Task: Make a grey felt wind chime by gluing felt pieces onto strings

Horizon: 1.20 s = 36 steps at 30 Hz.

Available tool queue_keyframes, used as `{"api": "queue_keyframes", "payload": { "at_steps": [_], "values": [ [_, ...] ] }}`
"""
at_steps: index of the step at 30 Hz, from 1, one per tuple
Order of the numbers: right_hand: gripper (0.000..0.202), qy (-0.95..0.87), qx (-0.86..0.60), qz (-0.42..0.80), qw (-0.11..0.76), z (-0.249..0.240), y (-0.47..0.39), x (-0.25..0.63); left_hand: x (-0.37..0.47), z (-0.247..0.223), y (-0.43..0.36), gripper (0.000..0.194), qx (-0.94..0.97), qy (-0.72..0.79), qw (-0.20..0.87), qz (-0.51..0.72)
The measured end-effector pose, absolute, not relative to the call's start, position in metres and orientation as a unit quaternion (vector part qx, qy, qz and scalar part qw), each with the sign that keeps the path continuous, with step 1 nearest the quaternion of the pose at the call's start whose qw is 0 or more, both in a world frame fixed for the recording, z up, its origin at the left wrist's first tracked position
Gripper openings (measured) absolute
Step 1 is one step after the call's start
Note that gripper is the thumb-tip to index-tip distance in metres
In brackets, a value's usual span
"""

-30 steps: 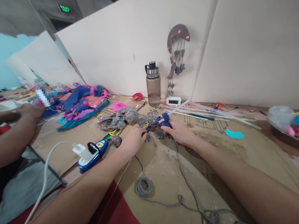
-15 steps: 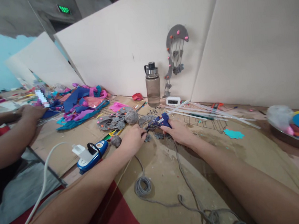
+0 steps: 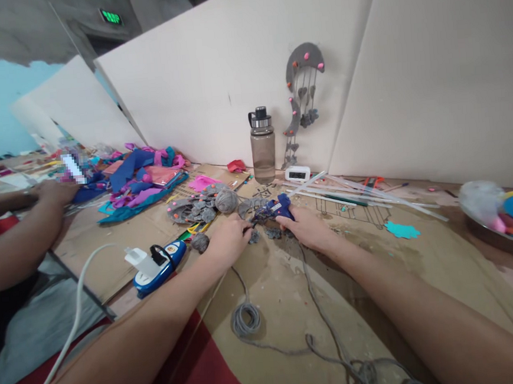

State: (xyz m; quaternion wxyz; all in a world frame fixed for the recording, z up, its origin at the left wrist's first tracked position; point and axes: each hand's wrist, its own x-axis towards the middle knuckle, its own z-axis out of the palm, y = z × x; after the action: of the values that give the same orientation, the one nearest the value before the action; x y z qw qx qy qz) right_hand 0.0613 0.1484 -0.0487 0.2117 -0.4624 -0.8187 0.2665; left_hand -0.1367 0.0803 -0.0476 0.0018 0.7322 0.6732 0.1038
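Note:
My right hand (image 3: 306,225) is wrapped round a blue glue gun (image 3: 281,206), whose nozzle points left. My left hand (image 3: 230,239) is closed just left of the nozzle, its fingertips pinching something dark and too small to make out. Grey felt pieces (image 3: 273,233) lie on the cardboard (image 3: 282,296) between and below the hands. A ball of grey yarn (image 3: 226,200) sits behind my left hand, beside a grey decorated piece (image 3: 182,211) with pink and orange dots. A smaller yarn ball (image 3: 199,242) touches the near side of my left wrist area.
A bottle (image 3: 262,150) and small clock (image 3: 297,173) stand at the white panel. Glue sticks (image 3: 363,192) lie right, a bowl (image 3: 504,237) far right. A blue power strip (image 3: 160,268), coiled grey cord (image 3: 246,319) and fabric scraps (image 3: 135,172) are nearer left. Another person's arms (image 3: 29,233) reach in.

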Motion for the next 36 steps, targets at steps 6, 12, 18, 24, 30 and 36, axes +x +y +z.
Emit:
{"api": "queue_keyframes", "payload": {
  "at_steps": [6,12,18,24,30,36],
  "values": [
    [0.024,-0.81,-0.468,0.268,0.231,-0.0515,0.1477,0.0626,-0.1355,-0.0463,0.0796,0.028,0.731,0.675,0.006,0.102],
    [0.022,-0.822,-0.466,0.25,0.212,-0.0498,0.1473,0.0615,-0.1367,-0.0478,0.081,0.025,0.732,0.674,0.004,0.101],
    [0.023,-0.823,-0.47,0.227,0.224,-0.0499,0.1456,0.0606,-0.138,-0.0497,0.0826,0.027,0.733,0.672,0.001,0.108],
    [0.024,-0.83,-0.462,0.232,0.208,-0.051,0.1465,0.0618,-0.1376,-0.0491,0.0815,0.026,0.736,0.669,0.0,0.107],
    [0.025,-0.825,-0.474,0.219,0.217,-0.0509,0.1452,0.0618,-0.138,-0.0496,0.0819,0.027,0.735,0.67,-0.005,0.104],
    [0.023,-0.834,-0.449,0.226,0.227,-0.0518,0.1456,0.0627,-0.1365,-0.0486,0.0819,0.026,0.732,0.673,0.002,0.106]
  ]
}}
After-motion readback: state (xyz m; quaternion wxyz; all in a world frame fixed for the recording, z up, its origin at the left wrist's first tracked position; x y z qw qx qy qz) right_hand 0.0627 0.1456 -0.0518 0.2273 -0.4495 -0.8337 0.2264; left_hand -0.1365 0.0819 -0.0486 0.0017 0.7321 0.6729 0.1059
